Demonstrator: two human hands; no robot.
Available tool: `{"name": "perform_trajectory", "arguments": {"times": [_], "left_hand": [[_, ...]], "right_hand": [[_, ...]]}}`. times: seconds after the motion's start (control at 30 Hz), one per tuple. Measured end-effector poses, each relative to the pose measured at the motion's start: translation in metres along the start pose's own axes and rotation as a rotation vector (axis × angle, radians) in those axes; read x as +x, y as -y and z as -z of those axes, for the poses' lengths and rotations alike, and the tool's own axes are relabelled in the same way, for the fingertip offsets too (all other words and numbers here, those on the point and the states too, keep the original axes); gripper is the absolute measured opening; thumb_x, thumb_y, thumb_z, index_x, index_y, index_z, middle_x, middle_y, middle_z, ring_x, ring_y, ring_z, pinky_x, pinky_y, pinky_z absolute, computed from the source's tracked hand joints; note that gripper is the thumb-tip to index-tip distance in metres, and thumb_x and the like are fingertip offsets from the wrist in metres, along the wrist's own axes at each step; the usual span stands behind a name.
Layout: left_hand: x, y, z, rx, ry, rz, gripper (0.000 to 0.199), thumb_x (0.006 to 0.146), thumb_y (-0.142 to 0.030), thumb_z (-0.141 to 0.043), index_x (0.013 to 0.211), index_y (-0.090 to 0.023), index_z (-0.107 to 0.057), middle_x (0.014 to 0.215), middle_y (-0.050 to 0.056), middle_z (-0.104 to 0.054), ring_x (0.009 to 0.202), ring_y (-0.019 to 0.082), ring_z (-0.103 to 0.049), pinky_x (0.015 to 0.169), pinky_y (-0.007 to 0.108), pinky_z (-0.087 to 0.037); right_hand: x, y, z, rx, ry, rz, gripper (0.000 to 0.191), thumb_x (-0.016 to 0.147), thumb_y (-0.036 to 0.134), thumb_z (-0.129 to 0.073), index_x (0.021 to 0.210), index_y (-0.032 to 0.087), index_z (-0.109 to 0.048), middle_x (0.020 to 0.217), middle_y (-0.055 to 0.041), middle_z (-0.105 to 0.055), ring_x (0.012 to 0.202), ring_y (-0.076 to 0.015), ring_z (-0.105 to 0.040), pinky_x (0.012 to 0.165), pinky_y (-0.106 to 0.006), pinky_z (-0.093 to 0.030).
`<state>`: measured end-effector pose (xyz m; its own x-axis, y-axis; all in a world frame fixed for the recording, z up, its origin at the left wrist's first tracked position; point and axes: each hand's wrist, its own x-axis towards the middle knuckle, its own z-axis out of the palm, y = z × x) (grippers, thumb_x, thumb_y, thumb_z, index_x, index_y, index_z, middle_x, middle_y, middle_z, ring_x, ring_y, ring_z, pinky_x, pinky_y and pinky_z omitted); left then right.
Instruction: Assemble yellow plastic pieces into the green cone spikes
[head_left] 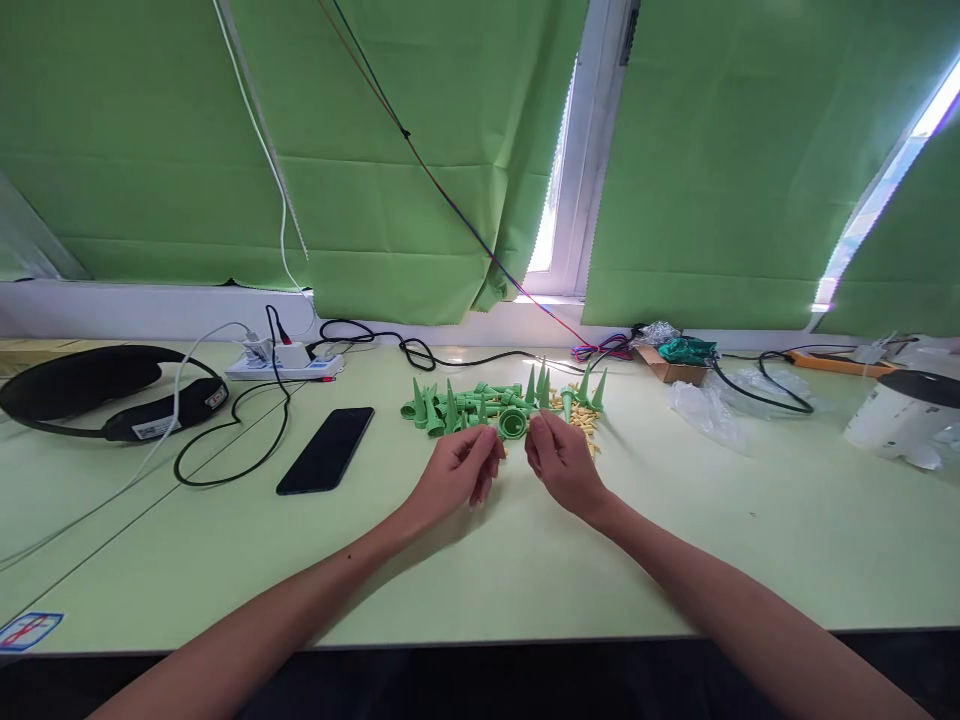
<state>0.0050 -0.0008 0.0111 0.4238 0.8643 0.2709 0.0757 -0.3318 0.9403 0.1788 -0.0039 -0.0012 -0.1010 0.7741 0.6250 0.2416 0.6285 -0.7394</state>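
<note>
1. Step in hand, as judged: close fingertip work on small parts, at the near edge of the pile of green pieces (451,410) on the tabletop (525,580).
2. Your left hand (463,462): fingers curled, thumb drawn in toward the index finger. Cannot tell whether a part is pinched inside.
3. Your right hand (562,462): curled likewise, thumb and index together; contents, if any, hidden. A gap separates your two hands.
4. Location: the green pieces lie just beyond your hands; a round green cup (513,424) faces you, seen between them. Small yellow pieces (586,414) are scattered at the pile's right side.
5. Next move, as judged, calls for a light pinch and steady alignment, both wrists kept low, without knocking the standing cones.
6. Shapes: several cones taper to points, some upright, others lying among tubular parts. The cup has a round, hollow mouth.
7. Materials: green pieces look like smooth, rigid moulded plastic; yellow ones are short and slender, material uncertain. Tabletop pale, smooth, faintly glossy.
</note>
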Motion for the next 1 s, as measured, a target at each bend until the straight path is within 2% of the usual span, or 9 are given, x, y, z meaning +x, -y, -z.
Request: {"name": "perform_trajectory", "arguments": {"times": [0.13,0.3,0.47,0.67,0.83,1.0], "left_hand": [[0.0027,0.0031,0.0035,-0.218,0.217,0.142,0.061,0.097,-0.061,-0.033,0.072,-0.012,-0.06,0.056,0.003,-0.055,0.039,0.012,-0.054,0.035,0.022,-0.038],[0.0037,0.0087,0.0036,-0.317,0.267,0.185,0.053,0.096,-0.056,-0.044,0.073,-0.011,-0.06,0.061,0.004,-0.058,0.041,0.011,-0.056,0.034,0.021,-0.039],[0.0032,0.0097,0.0041,-0.321,0.24,0.183,0.048,0.095,-0.054,-0.048,0.074,-0.012,-0.058,0.064,0.002,-0.059,0.041,0.01,-0.055,0.034,0.019,-0.039],[0.0025,0.0053,0.0074,-0.194,0.201,0.125,0.04,0.094,-0.052,-0.052,0.077,-0.016,-0.053,0.05,-0.003,-0.054,0.039,0.01,-0.05,0.036,0.019,-0.037],[0.0008,0.0026,0.0069,0.033,0.094,0.046,0.029,0.089,-0.045,-0.061,0.082,-0.017,-0.053,0.049,-0.006,-0.051,0.038,0.009,-0.046,0.039,0.021,-0.035],[-0.0003,0.0048,0.0044,0.313,-0.038,-0.068,0.033,0.091,-0.04,-0.059,0.068,-0.017,-0.051,0.051,-0.005,-0.046,0.045,0.008,-0.042,0.046,0.022,-0.033]], "right_hand": [[0.0012,0.0011,0.0047,-0.063,0.155,0.092,0.041,0.103,0.043,-0.033,0.068,0.022,-0.037,0.054,0.0037,-0.043,0.05,-0.0107,-0.04,0.052,-0.026,-0.033],[0.0009,0.0017,0.004,0.011,0.223,0.056,0.038,0.104,0.042,-0.032,0.071,0.023,-0.036,0.053,0.0047,-0.044,0.048,-0.0107,-0.04,0.051,-0.026,-0.033],[0.0004,0.0019,0.0017,0.062,0.223,0.005,0.038,0.103,0.045,-0.033,0.072,0.023,-0.035,0.052,0.006,-0.042,0.047,-0.0104,-0.039,0.05,-0.025,-0.033],[0.0023,0.0011,0.0019,-0.004,0.218,-0.026,0.041,0.102,0.046,-0.035,0.068,0.023,-0.031,0.05,0.0067,-0.035,0.047,-0.0101,-0.034,0.051,-0.026,-0.029],[0.0037,-0.0013,0.0022,-0.133,0.218,-0.018,0.044,0.101,0.041,-0.037,0.063,0.021,-0.029,0.053,0.0059,-0.03,0.051,-0.0105,-0.029,0.053,-0.028,-0.025],[0.0038,-0.0017,0.0022,-0.187,0.257,-0.018,0.044,0.102,0.039,-0.035,0.062,0.021,-0.029,0.053,0.0057,-0.03,0.052,-0.0103,-0.027,0.053,-0.028,-0.024]]}}
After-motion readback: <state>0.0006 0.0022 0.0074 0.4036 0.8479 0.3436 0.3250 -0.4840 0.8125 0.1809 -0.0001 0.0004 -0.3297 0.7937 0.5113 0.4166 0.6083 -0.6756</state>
